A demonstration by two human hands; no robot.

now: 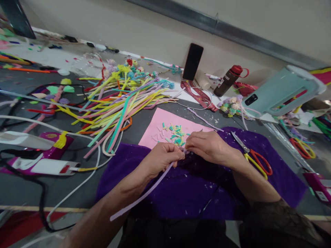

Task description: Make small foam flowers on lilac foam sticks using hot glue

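Two hands meet over the purple fabric cloth (pixel 181 193) on the near middle of the surface (pixel 31 193). My left hand (pixel 161 159) has its fingers closed around the long lilac fuzzy pipe cleaner (pixel 144 194), which trails near and left toward my lap. My right hand (pixel 209 148) pinches its far tip. It looks light, soft-piled over bendable wire, so I judge it kinks easily; gripping close to the working end seems best. Red-and-yellow-handled scissors (pixel 252 156) lie just right.
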